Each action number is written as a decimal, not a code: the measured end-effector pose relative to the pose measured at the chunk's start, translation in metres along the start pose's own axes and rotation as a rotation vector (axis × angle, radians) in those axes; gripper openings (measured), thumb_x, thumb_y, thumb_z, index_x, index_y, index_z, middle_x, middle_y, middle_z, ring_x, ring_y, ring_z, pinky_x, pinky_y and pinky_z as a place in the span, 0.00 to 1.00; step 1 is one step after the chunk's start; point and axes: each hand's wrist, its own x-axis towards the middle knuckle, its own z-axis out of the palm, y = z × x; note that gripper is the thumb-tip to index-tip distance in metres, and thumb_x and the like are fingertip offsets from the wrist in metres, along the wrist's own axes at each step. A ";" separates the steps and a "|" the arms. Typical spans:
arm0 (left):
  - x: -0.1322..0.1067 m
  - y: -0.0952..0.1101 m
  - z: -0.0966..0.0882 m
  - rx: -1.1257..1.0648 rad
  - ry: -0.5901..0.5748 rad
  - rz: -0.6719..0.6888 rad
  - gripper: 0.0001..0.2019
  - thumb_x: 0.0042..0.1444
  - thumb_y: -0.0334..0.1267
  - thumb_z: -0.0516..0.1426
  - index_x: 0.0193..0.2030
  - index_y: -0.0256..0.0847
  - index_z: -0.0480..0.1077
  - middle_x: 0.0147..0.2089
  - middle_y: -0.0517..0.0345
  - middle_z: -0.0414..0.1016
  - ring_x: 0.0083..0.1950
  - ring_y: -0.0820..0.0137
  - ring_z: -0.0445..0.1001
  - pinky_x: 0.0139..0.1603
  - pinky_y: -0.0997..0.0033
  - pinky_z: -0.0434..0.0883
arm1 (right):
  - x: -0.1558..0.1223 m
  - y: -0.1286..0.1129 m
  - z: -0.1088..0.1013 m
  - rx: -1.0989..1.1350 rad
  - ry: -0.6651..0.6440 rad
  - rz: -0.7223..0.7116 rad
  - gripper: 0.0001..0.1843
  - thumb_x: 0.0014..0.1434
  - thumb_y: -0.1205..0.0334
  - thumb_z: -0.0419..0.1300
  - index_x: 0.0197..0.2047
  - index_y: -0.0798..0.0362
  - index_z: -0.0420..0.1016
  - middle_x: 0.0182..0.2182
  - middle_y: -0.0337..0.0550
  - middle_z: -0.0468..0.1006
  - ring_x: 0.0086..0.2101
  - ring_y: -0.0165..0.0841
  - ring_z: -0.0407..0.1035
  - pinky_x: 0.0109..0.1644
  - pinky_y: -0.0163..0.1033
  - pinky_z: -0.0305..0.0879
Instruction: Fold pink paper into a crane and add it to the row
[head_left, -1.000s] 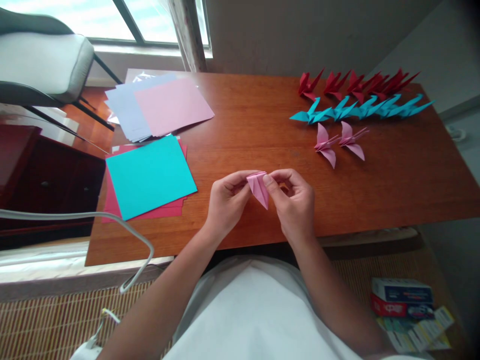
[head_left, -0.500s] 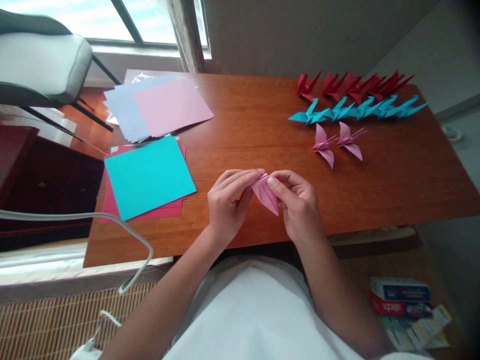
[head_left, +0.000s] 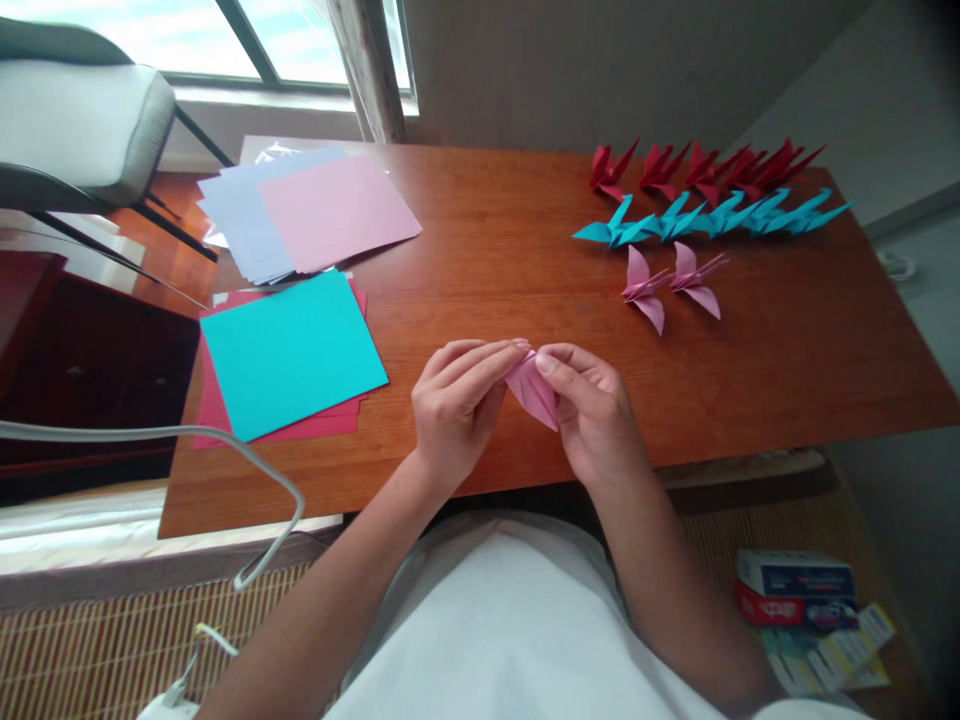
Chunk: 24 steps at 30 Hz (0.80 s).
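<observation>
A small folded pink paper piece (head_left: 532,392) is held just above the near edge of the wooden table (head_left: 487,250). My left hand (head_left: 454,405) pinches its upper left part with curled fingers. My right hand (head_left: 592,410) grips its right side, thumb pressed on the top fold. Only a narrow pointed wedge of the paper shows between the two hands. Two finished pink paper cranes (head_left: 667,285) lie beyond my right hand, apart from it.
Rows of teal cranes (head_left: 705,218) and red cranes (head_left: 697,165) line the far right. A cyan sheet on red sheets (head_left: 289,355) and a pink and lavender stack (head_left: 315,210) lie left. A chair (head_left: 75,120), a grey cable (head_left: 225,470) and floor boxes (head_left: 802,600) surround the table.
Both hands have turned the pink piece and drawn it slightly nearer, with the left fingers now stretched over its top. The camera view drifted a little left.
</observation>
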 end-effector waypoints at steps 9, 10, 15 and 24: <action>-0.001 -0.002 0.001 0.008 -0.003 0.025 0.13 0.65 0.30 0.59 0.53 0.47 0.79 0.52 0.56 0.84 0.49 0.65 0.81 0.53 0.61 0.76 | -0.002 0.001 0.004 -0.001 0.078 -0.001 0.07 0.50 0.57 0.71 0.30 0.47 0.79 0.30 0.37 0.79 0.30 0.30 0.71 0.38 0.36 0.71; -0.001 -0.002 0.001 0.005 -0.005 0.026 0.13 0.65 0.30 0.59 0.53 0.47 0.79 0.51 0.56 0.84 0.49 0.65 0.81 0.52 0.62 0.76 | -0.002 0.002 0.004 0.004 0.079 -0.009 0.06 0.50 0.57 0.70 0.30 0.47 0.79 0.29 0.36 0.79 0.30 0.29 0.71 0.39 0.36 0.71; 0.000 0.001 0.001 -0.032 -0.050 -0.037 0.13 0.66 0.31 0.57 0.52 0.45 0.79 0.50 0.55 0.85 0.47 0.67 0.82 0.50 0.65 0.76 | -0.001 0.011 0.005 -0.011 0.132 -0.115 0.06 0.52 0.57 0.70 0.30 0.46 0.79 0.29 0.35 0.78 0.30 0.28 0.70 0.37 0.35 0.69; 0.001 0.002 0.001 -0.119 -0.030 -0.206 0.11 0.64 0.32 0.58 0.49 0.44 0.80 0.47 0.56 0.85 0.45 0.68 0.82 0.49 0.68 0.76 | 0.001 0.018 0.002 -0.143 0.082 -0.154 0.12 0.55 0.50 0.71 0.36 0.47 0.81 0.34 0.37 0.83 0.35 0.30 0.75 0.41 0.37 0.71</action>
